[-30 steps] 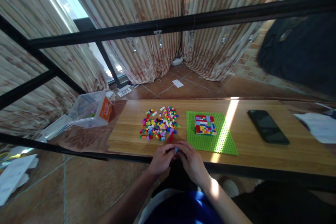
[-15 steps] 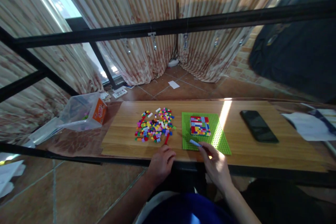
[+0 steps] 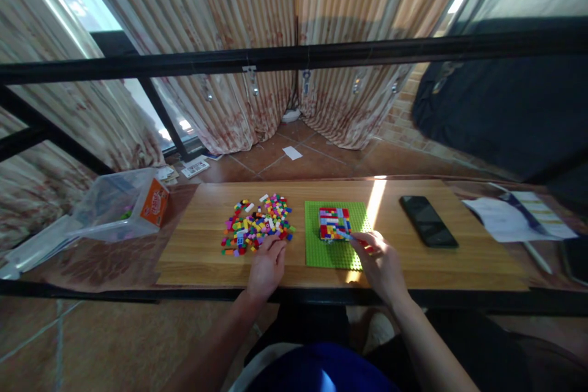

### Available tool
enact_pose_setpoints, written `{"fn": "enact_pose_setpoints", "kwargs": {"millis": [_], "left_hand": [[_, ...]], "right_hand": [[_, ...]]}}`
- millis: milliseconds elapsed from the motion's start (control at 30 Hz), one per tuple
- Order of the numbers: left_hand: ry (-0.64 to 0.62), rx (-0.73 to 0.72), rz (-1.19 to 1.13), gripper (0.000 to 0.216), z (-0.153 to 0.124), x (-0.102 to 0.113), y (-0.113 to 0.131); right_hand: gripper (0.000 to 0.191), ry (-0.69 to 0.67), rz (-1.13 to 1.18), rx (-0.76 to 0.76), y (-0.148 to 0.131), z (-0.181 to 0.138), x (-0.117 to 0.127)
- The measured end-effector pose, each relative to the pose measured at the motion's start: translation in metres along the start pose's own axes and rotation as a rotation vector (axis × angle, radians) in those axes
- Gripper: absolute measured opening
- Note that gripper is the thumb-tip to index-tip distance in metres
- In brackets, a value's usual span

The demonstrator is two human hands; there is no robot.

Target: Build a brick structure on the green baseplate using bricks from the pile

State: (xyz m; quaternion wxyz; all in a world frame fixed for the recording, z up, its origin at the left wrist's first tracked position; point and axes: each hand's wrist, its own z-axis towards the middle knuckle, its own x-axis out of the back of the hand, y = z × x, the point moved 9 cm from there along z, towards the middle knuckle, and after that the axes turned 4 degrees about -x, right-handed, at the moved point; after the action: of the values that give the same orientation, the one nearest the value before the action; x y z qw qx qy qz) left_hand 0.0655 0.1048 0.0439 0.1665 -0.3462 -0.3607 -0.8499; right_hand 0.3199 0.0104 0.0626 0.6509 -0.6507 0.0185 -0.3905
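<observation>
A multicoloured block of toy bricks [image 3: 334,218] stands on the green baseplate [image 3: 316,257]. My right hand [image 3: 377,260] pinches a long pale blue brick [image 3: 343,234] between thumb and fingers, at the front right edge of that block. Whether the brick touches the block is unclear. My left hand [image 3: 267,263] rests at the near edge of a heap of loose bricks [image 3: 252,223], its fingers bent together. What lies under those fingertips is hidden.
The wooden table [image 3: 193,257] holds a black phone [image 3: 428,221] at the right. A clear plastic box [image 3: 122,208] with an orange label stands off the table's left end. Papers [image 3: 496,217] lie beyond the right end, and a black metal bar [image 3: 275,58] crosses behind.
My right hand has brought the pale blue brick from the baseplate's front edge up to the block. My left hand has moved forward to the heap; the red piece by it no longer shows.
</observation>
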Motion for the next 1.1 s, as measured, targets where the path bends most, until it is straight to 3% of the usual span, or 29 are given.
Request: {"fn": "enact_pose_setpoints", "kwargs": {"millis": [400,533,667,733,900,1100], "left_hand": [[-0.064,-0.071,-0.102,0.025,-0.008,-0.003,0.017],[-0.102,-0.032,-0.142,0.028,0.002,-0.008,0.026],[-0.146,-0.002,-0.267,0.034,0.022,-0.026,0.044],[-0.159,0.056,-0.334,0.034,0.035,-0.039,0.048],[-0.143,0.366,-0.444,0.023,0.060,-0.065,0.032],[-0.155,0.473,-0.482,0.012,0.074,-0.083,0.021]], "right_hand": [[0.021,0.064,-0.159,0.181,-0.022,0.011,-0.028],[0.022,0.034,-0.196,0.211,-0.024,0.024,-0.031],[0.024,0.009,-0.227,0.233,-0.022,0.033,-0.032],[0.024,-0.004,-0.239,0.238,-0.021,0.035,-0.034],[0.024,-0.002,-0.271,0.258,-0.018,0.037,-0.037],[0.027,0.001,-0.317,0.295,-0.015,0.040,-0.035]]}}
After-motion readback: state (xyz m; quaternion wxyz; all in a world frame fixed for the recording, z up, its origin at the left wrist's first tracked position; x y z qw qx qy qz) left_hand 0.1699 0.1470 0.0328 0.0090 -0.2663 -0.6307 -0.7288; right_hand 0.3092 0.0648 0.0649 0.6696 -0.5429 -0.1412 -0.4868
